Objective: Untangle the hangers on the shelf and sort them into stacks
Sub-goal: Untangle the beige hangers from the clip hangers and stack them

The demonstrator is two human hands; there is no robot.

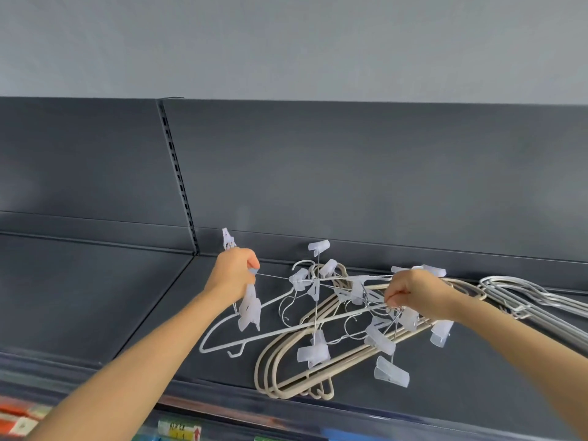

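Observation:
A tangle of wire clip hangers (318,288) with translucent white clips lies on the dark shelf (127,297), over a pile of beige hangers (286,354) and one thin white hanger (222,326). My left hand (234,273) grips the left end of a clip hanger's wire bar, clips hanging just below and sticking up above the fist. My right hand (413,294) pinches thin wires at the right side of the tangle. A stack of grey hangers (521,297) lies on the shelf to the right.
The shelf's dark back panel (350,173) rises right behind the hangers, with a slotted upright (178,179) at left. The shelf's front edge (222,405) carries price labels, and coloured goods show below it.

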